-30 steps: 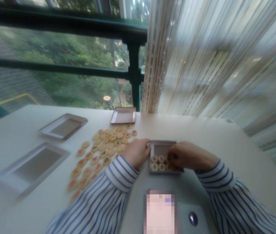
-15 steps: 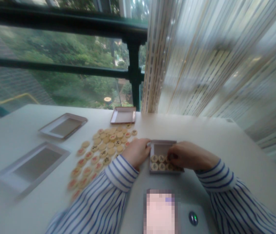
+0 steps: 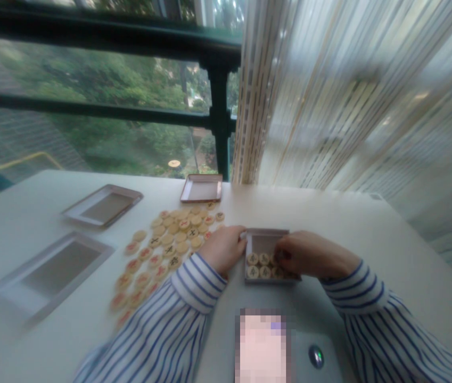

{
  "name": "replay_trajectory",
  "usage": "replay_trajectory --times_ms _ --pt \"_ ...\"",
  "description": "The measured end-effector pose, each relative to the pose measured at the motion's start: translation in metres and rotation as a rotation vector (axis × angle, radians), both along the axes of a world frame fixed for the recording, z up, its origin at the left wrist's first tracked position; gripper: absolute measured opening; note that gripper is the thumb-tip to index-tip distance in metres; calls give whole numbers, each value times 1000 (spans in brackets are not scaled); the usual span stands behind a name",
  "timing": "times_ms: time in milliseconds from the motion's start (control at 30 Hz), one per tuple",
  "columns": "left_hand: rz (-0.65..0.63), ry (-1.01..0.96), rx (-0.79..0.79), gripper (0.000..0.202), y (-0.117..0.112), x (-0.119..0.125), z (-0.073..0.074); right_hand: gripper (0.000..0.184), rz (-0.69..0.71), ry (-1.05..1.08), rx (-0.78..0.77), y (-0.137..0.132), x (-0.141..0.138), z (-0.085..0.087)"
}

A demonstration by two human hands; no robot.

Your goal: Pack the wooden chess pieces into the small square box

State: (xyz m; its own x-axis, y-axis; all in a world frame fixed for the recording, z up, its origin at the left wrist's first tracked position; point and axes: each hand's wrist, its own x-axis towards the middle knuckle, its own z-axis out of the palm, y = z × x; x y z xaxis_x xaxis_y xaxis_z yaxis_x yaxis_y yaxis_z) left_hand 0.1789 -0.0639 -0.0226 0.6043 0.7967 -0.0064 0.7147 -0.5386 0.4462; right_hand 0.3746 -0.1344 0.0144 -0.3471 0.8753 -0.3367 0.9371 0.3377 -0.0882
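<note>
A small box (image 3: 268,241) stands on the table with two rows of round wooden Chinese chess pieces (image 3: 264,272) along its near side; those in sight bear black characters. My left hand (image 3: 224,249) is closed on the box's left wall, thumb and fingers at its upper left corner. Reaching in from the right, my right hand (image 3: 309,254) has its fingers bent down over the pieces at the box's right side. They are pinched at a piece in the upper row, mostly hidden by the hand. More loose Chinese chess pieces (image 3: 181,247), red-marked, black-marked and face-down, lie spread left of my left hand.
Two shallow trays or lids, a larger one (image 3: 56,279) and a smaller one (image 3: 104,205), lie at the left. Another small tray (image 3: 202,188) is at the far edge. A blurred-out phone-like object (image 3: 263,346) lies nearest me, beside a grey device (image 3: 316,357) with a green light.
Almost nothing differs. Both hands stay in place at the box, and the pieces and trays lie as before.
</note>
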Motion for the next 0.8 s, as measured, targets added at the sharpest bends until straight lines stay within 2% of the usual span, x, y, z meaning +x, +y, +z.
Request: replay_trajectory --times_ms 367,600,800 --pt "33 46 81 31 -4 -2 7 20 -36 5 107 -4 5 1" --pt "29 59 75 31 -1 -3 3 20 85 84 152 2 -8 -8" --pt "25 61 68 31 -1 -3 1 18 125 98 178 3 -11 -16"
